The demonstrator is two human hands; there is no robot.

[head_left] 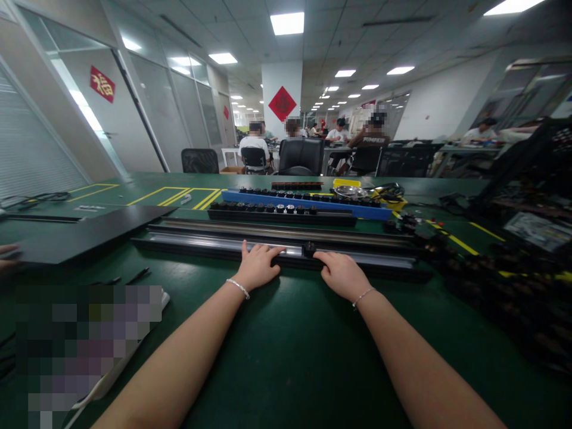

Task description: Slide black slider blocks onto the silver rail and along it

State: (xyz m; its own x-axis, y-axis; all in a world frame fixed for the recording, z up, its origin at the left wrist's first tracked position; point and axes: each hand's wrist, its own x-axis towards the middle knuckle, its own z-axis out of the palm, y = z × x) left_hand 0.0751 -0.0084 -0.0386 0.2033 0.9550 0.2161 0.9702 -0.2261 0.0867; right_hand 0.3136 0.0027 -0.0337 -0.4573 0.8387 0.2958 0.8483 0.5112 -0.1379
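Observation:
A long black rail [174, 249] with a shiny channel lies across the green table in front of me. A small black block [309, 249] sits in the channel. My left hand [258, 266] rests on the rail left of the block, fingers spread, the index finger stretched towards the block. My right hand [343, 274] is at the block's right side. Its index fingertip reaches the block and seems to touch it, while the other fingers are bent beneath. Neither hand appears wrapped around anything.
Behind the rail stand a black strip [286, 217] and a blue strip [370, 210] carrying round parts. A dark flat panel [89, 235] lies left, beside another person's hand [6, 257]. Dark parts [504, 298] are heaped right. Several people sit farther back.

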